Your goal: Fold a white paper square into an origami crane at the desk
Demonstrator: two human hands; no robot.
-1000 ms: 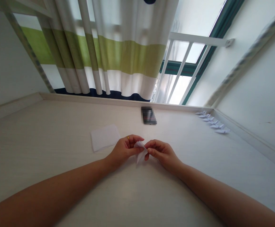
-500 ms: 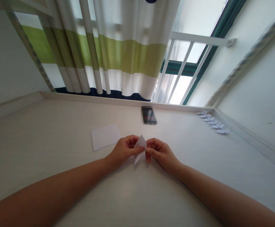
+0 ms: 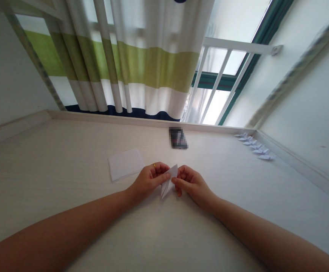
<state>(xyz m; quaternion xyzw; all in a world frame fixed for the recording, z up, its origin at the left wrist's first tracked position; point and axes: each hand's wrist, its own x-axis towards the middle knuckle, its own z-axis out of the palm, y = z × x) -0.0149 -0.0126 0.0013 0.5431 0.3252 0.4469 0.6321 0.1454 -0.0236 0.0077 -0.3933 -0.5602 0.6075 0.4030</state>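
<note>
Between my two hands is a small piece of folded white paper (image 3: 166, 187), held a little above the white table. One pointed end rises toward the window and another points down toward me. My left hand (image 3: 152, 178), with a gold ring on one finger, pinches its left side between thumb and fingers. With thumb and fingertips, my right hand (image 3: 191, 182) grips the right side. The fingers behind the paper are partly hidden. A stack of white paper sheets (image 3: 125, 165) lies just beyond my left hand.
A dark, blurred-out flat object (image 3: 178, 138) lies near the table's (image 3: 153, 238) far edge. Several small folded white paper figures (image 3: 255, 146) stand in a row at the far right, along the raised edge. A striped curtain (image 3: 153, 68) and a white railing (image 3: 238, 46) are behind.
The folded paper has turned, its upper tip shifting right and a fold line now showing. My right thumb has moved left onto the paper.
</note>
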